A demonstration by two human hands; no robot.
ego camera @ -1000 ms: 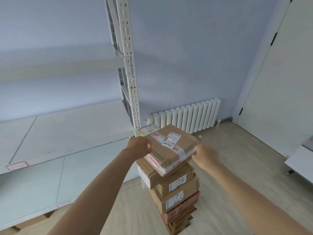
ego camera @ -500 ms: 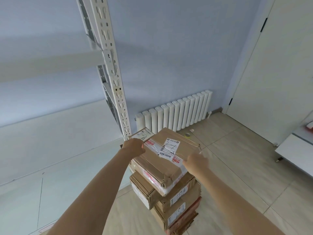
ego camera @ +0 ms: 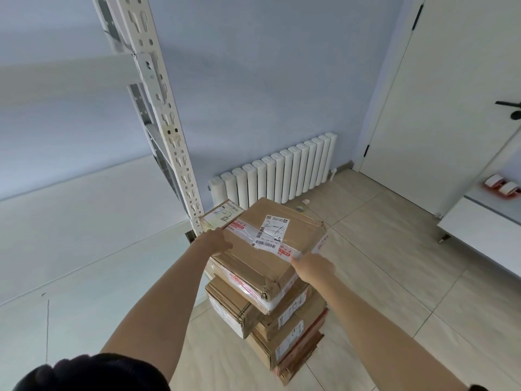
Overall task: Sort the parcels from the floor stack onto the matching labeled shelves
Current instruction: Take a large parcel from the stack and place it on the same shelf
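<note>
Parcel (ego camera: 270, 249) atop floor stack (ego camera: 282, 328) — shelf upright (ego camera: 169, 128) left, radiator (ego camera: 282, 173) behind.

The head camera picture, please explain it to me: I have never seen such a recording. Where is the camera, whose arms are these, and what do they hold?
There is no machine here. A person wears one wide-angle camera on the head, so you look forward and down along their own two bare arms; the dark shape at the bottom edge is their hair.

The left hand and the right hand grip opposite sides of the top parcel, a brown cardboard box with a white shipping label and printed tape. The fingers curl over its edges.

Under it stands the floor stack of more cardboard parcels on the tiled floor. A smaller box shows just behind the left hand.

To the left is a white shelf with a perforated metal post. Behind are a white radiator and a door.
</note>
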